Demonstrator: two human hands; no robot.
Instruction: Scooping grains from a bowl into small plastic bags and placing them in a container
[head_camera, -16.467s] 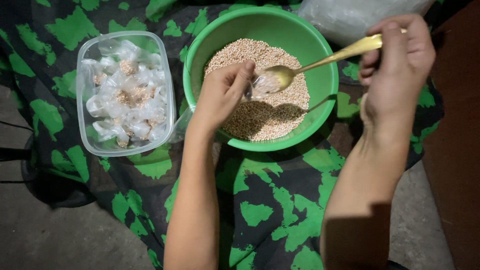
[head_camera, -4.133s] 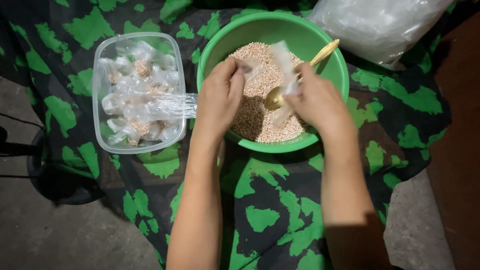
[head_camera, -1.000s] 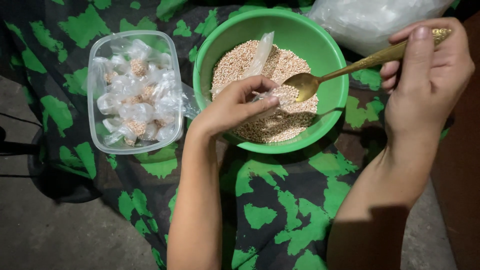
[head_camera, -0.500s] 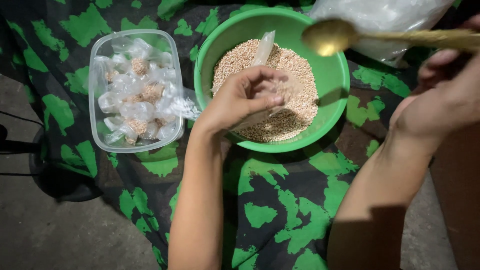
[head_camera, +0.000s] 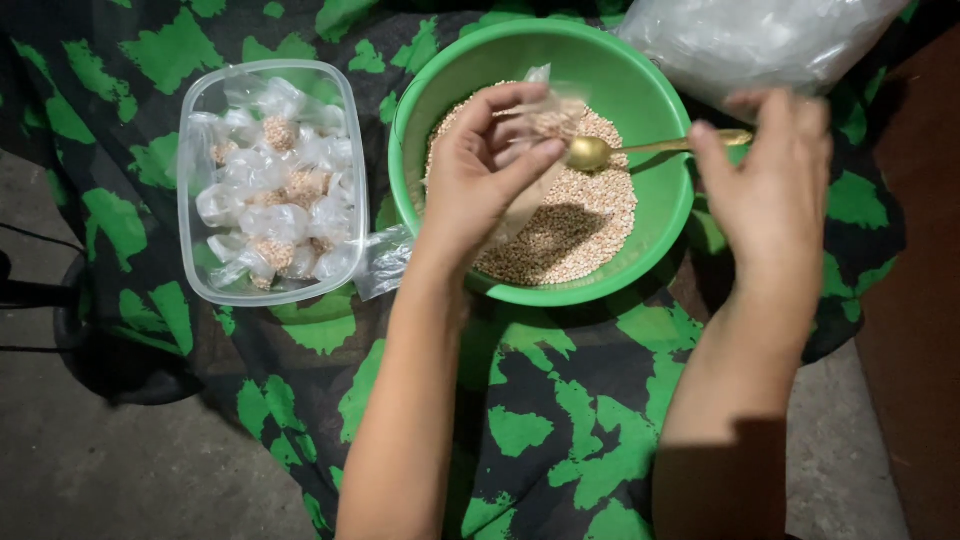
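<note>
Left hand (head_camera: 485, 170): curling over the green bowl (head_camera: 660, 215), thumb and fingers clamped on a small clear bag (head_camera: 545, 110), holding its mouth up toward the spoon.
Right hand (head_camera: 775, 185): blurring with motion at the bowl's right rim, fingers looking loosely together beside the spoon's handle end; whether it is actually gripping the handle, cannot tell.
Spoon (head_camera: 600, 152): brass-coloured, its bowl sitting just beside the bag's mouth, above the grain.
Grain (head_camera: 590, 225): pale small seed heaped in the bowl's lower half.
Filled bags (head_camera: 275, 195): lying knotted in the clear tub (head_camera: 200, 110), left of the bowl.
Doing it well, as judged: keeping the bag's mouth pinched open and over the bowl, so any spill is falling back in; tipping slowly.
Surroundings: green-and-black cloth (head_camera: 560, 430) underneath; big clear sack (head_camera: 760, 40) at upper right.
</note>
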